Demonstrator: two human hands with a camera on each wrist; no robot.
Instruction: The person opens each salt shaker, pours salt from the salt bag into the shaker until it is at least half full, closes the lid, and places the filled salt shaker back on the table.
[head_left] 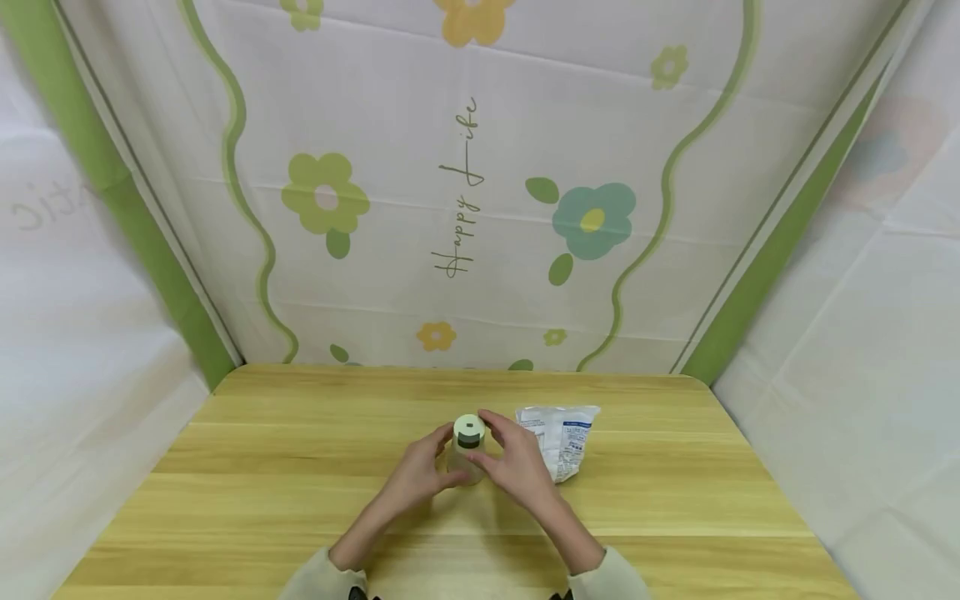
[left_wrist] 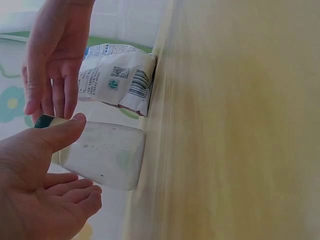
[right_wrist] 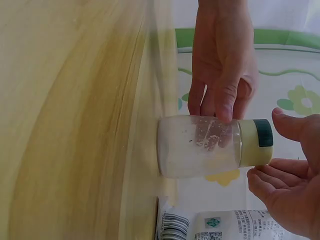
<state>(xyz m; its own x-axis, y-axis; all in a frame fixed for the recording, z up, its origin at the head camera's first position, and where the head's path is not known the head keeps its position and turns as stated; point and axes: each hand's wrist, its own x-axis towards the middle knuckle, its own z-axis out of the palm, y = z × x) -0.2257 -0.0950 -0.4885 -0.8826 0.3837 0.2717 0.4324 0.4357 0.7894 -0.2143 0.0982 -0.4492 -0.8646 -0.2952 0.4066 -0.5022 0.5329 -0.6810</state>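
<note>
From my head view, I am holding the clear bottle (head_left: 465, 469) upright on the wooden table (head_left: 675, 483), its pale cap (head_left: 469, 427) sitting on top. My left hand (head_left: 416, 473) is curving round the left of the body, while my right hand (head_left: 519, 467) is standing at the upper right, close about the cap. A white printed bag (head_left: 558, 440) is lying just beside my right hand. I judge that I am steadying the bottle and placing my fingers at the cap; the next move seems to be calling for a firm hold on the body and a closer one on the cap.

From my left wrist, I am seeing my left thumb lying along the bottle's shoulder, the fingers bending on the opposite side, so the upper body is sitting inside that grip. My right fingers are pointing toward the cap; whether they are touching it I cannot tell here.

From my right wrist, my left thumb is resting on the bottle near the cap. My right thumb and fingers are spreading open around the cap: the thumb is standing apart, the fingertips are lying at its rim, and I cannot tell whether they are pressing.
</note>
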